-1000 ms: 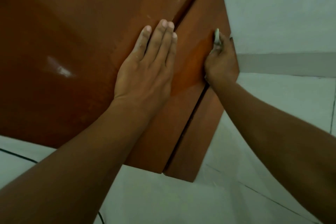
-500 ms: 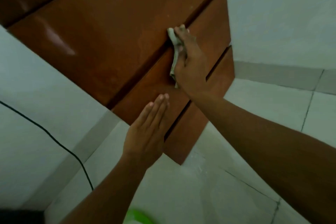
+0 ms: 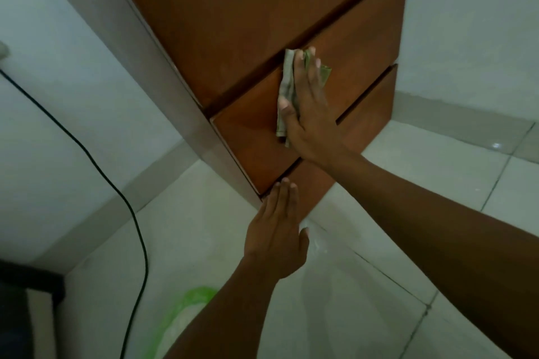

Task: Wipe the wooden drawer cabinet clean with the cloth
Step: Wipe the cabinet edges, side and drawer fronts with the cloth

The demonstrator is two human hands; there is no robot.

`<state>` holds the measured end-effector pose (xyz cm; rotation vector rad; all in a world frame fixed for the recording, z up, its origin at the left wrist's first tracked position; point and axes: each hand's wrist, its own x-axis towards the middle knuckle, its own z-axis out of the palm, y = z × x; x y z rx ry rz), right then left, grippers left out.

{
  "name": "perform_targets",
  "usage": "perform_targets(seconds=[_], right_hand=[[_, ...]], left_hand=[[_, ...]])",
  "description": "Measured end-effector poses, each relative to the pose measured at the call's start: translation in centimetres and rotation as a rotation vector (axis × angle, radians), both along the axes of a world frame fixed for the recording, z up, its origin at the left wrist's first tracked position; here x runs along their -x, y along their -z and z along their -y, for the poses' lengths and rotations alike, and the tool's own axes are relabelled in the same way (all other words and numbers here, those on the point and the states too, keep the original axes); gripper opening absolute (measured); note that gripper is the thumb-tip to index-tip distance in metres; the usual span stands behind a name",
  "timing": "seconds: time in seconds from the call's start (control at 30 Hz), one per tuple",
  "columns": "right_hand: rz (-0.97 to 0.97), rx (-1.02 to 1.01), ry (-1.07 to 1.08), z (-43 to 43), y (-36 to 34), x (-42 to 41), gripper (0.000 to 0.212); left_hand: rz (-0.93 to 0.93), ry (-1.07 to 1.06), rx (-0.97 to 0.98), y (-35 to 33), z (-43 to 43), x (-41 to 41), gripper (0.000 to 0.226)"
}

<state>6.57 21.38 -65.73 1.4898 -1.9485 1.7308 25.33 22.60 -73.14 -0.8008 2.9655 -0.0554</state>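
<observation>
Greenish cloth now lower on brown cabinet, right hand's fingers straight atop it.

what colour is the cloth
The cloth is pale greyish green; the head view shows it best.

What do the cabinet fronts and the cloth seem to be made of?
Drawer cabinet: likely wood or wood veneer, reddish-brown, smooth with a dull satin finish; flat panels show faint pale smudges. Cloth: soft, thin fabric, pale greenish-grey; it folds and crumples under the right hand pressing it.
</observation>
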Motion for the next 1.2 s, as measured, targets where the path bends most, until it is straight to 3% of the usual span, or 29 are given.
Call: perform_targets(seconds=[0.53, 0.73, 0.93, 1.2], right_hand=[[-0.06, -0.042, 0.011, 0.2, 0.2, 0.7, 0.071], [-0.07, -0.061, 0.017, 0.3, 0.5, 0.8, 0.071], [-0.061, -0.056, 0.017, 0.3, 0.3, 0.7, 0.071], [-0.085, -0.047, 0.027, 0.5, 0.7, 1.0, 0.071]], left_hand=[[-0.358, -0.158, -0.023, 0.8, -0.1, 2.8, 0.106], [-0.344, -0.188, -0.087, -0.7, 0.3, 3.4, 0.11], [-0.336, -0.228, -0.109, -1.2, 0.1, 4.0, 0.127], [-0.463, -0.299, -0.092, 1.5, -1.8, 3.2, 0.119]])
